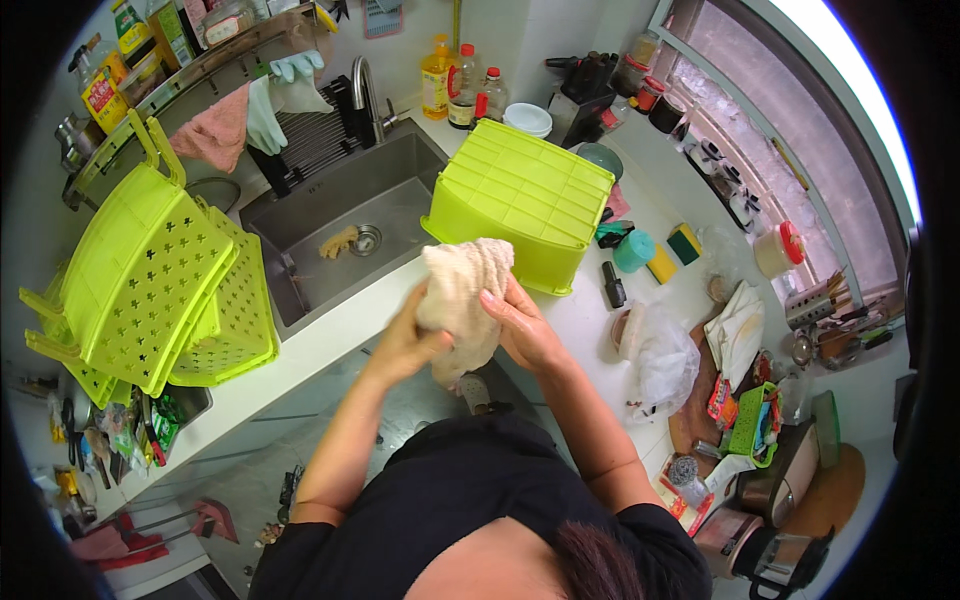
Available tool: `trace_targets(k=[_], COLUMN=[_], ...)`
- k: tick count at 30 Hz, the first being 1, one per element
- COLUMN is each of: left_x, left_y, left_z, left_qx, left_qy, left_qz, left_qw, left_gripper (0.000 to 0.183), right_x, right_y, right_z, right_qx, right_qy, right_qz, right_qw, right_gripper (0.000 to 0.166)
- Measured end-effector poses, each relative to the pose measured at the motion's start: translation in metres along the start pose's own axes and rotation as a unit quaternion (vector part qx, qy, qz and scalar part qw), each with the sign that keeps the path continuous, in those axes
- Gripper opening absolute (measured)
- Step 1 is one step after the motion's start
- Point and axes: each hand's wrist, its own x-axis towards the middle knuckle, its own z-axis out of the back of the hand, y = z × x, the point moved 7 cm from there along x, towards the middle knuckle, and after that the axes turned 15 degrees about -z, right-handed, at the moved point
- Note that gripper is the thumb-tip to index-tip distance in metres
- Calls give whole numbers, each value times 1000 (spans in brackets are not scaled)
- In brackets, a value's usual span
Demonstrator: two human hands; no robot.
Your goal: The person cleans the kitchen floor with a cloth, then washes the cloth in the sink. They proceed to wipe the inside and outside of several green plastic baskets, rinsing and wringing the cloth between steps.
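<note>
A cream-coloured cloth [469, 289] hangs bunched between my hands, above the counter's front edge. My left hand [409, 334] is against the cloth's left side, its thumb and fingers spread around it. My right hand [525, 322] grips the cloth's right side, with the thumb on its front. Just beyond the cloth, an upturned green plastic bin [525, 187] rests on the counter beside the sink. Perforated green plastic baskets [150, 277] are stacked at the left. In the steel sink [330, 195], a small yellowish piece [339, 242] lies by the drain.
A tap [365, 97] rises behind the sink. Right of the bin are sponges [662, 264], a dark bottle [613, 285] and a plastic bag [664, 360]. Bottles [463, 86] stand at the back wall. A pink cloth [214, 131] and rubber gloves [266, 112] hang from the rack.
</note>
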Motion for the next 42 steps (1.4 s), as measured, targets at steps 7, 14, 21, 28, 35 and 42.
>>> trace_targets(k=[7,14,21,28,35,42], left_x=[1,11,11,11,57,231], left_y=[31,30,22,19,-36,-81], left_z=[5,4,8,72,46,11], left_qx=[60,-264,-230,-9,68,-41], left_qy=[-15,-148,-193,-207,-84,-54], left_qz=[90,73,99,96,45,-138], left_qw=[994,950,949,974,993,988], left_gripper=[55,28,26,21,19,26], right_x=[18,30,5,-31,-50,-13], right_y=[26,-68,-30,40,109,268], right_z=[23,33,49,62,77,82], right_qx=[89,188,-217,-324,-628,-622], right_qy=[-3,24,-153,-110,-137,-446], right_qz=[22,-160,-38,-43,-89,197], right_qw=[996,969,963,939,761,612], right_gripper=[48,69,41,36,35,45])
